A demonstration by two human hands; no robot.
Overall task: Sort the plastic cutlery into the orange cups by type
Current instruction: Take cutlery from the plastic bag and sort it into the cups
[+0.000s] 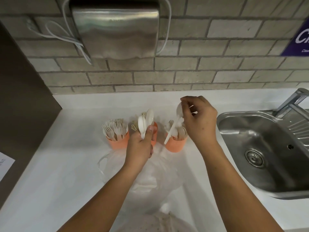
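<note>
Three orange cups stand in a row on the white counter. The left cup (pixel 117 142) is full of white forks. The middle cup (pixel 154 138) is largely hidden behind my left hand (pixel 140 148), which grips a bunch of white spoons (pixel 146 122) with their bowls up. The right cup (pixel 175 144) holds spoons. My right hand (pixel 199 118) hovers above it and pinches a single white spoon (pixel 173 125) by the bowl, handle slanting down over the cup's front.
A clear plastic bag (pixel 150 178) lies on the counter in front of the cups. A steel sink (pixel 264 156) with a tap (pixel 292 101) is at the right. A metal dispenser (pixel 115 29) hangs on the brick wall above. A dark panel borders the left.
</note>
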